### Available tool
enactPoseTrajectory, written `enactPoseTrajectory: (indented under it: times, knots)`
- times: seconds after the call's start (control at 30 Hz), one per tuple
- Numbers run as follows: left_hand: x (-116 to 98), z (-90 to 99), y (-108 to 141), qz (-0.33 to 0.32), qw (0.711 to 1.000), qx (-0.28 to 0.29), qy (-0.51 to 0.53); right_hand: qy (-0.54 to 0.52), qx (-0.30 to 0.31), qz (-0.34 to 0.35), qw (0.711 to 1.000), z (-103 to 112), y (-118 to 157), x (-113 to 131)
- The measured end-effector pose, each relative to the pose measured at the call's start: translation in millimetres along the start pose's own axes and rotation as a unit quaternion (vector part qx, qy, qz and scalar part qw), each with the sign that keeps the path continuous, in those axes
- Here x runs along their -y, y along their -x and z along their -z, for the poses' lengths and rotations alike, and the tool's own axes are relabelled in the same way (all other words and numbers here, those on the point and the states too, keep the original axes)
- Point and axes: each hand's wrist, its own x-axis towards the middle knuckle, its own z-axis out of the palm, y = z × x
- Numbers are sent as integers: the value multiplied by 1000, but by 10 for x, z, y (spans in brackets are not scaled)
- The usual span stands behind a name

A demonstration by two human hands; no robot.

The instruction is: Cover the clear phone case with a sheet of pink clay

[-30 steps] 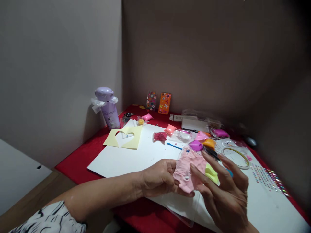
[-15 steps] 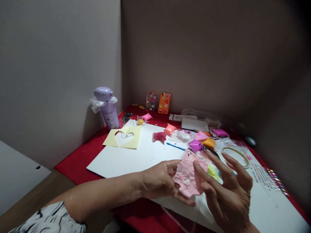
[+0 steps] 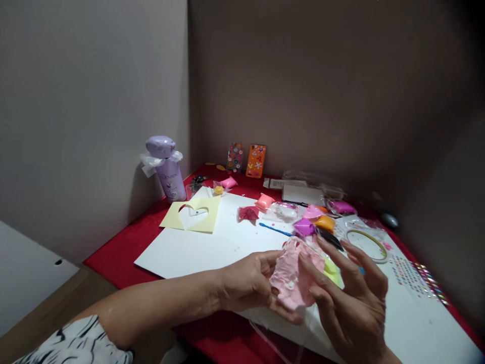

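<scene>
A thin, uneven pink clay-covered piece (image 3: 291, 275) is held up above the front of the white board. It has ragged edges and a small pale spot near its lower middle. My left hand (image 3: 252, 283) grips it from the left, with fingers beneath and behind it. On the right side, the index fingertip of my right hand (image 3: 350, 303) presses on the pink surface, and the thumb is at its lower right edge. The other fingers of that hand are spread apart.
A white board (image 3: 182, 258) lies on a red cloth (image 3: 113, 253). On it are a yellow heart-cutout card (image 3: 170, 216), a blue tool (image 3: 275, 229), clay packets (image 3: 304, 227), a tape roll (image 3: 367, 245) and gem stickers (image 3: 407, 275). Behind stand a purple bottle (image 3: 172, 177) and phone cases (image 3: 256, 161).
The pink piece has tilted slightly in my hands. My right hand has shifted a little to the left, its fingertip still on the surface.
</scene>
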Motion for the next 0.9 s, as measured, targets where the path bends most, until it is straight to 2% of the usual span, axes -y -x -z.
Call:
enactPoseTrajectory:
  times: [0.17, 0.33, 0.5, 0.67, 0.9]
  knots:
    - [7, 23, -9, 4, 1000, 1, 5, -13, 1, -9, 1000, -7, 18, -21]
    - [-6, 47, -6, 2, 1000, 0, 10, -12, -46, -36, 998, 15, 51, -72]
    - [1, 78, -5, -1, 999, 38, 16, -5, -25, -26, 999, 0, 31, -60]
    - [5, 79, -10, 11, 1000, 26, 11, -28, -22, -35, 999, 6, 31, -57]
    - [3, 88, -2, -1, 999, 37, 14, -18, -40, -38, 998, 13, 48, -40]
